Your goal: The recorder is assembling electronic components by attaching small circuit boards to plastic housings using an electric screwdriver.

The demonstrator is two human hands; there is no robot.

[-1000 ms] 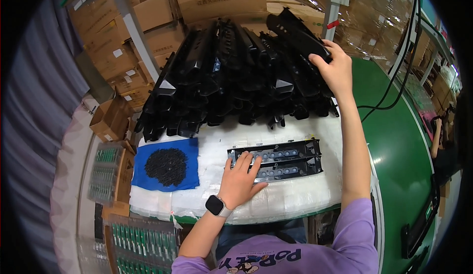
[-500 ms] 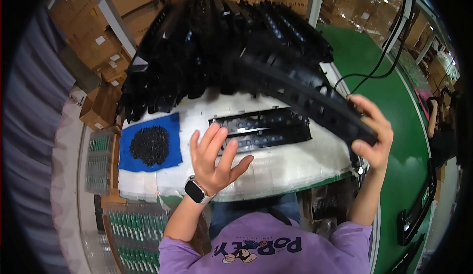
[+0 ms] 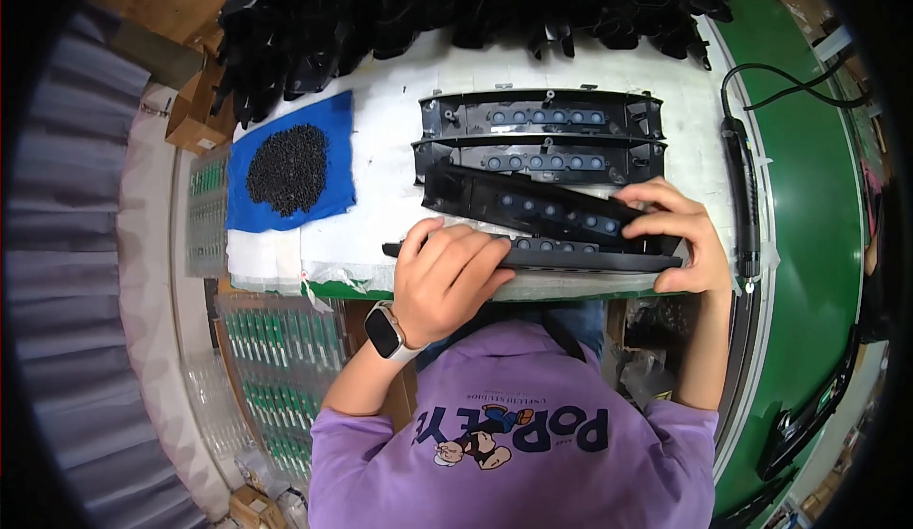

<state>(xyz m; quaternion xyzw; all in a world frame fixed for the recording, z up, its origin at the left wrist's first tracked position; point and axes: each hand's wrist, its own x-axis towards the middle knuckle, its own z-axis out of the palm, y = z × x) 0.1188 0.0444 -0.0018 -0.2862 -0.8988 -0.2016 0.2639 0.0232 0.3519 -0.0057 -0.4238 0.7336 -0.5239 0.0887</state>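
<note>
My left hand point(image 3: 447, 277), with a watch on the wrist, has its fingers closed over the left part of a long black plastic panel point(image 3: 590, 258) along the table's near edge. My right hand point(image 3: 687, 234) grips the right end, its thumb at this panel and its fingers reaching onto a second black panel point(image 3: 475, 198) just behind. That second one lies slanted, a row of round bluish buttons showing in it. Farther back lie two similar panels, the middle panel point(image 3: 456, 156) and the back panel point(image 3: 456, 115), side by side and roughly parallel.
On the left a blue cloth point(image 3: 338, 182) bears a heap of small black parts point(image 3: 285, 169). Many black panels point(image 3: 380, 6) are piled at the back. A black corded tool point(image 3: 744, 196) lies along the right edge. Trays of green strips point(image 3: 276, 339) stand below left.
My right hand has brought the raised black panels down to the table's near edge. My left hand has gone from spread fingers to holding the nearest one. The view has tilted downward.
</note>
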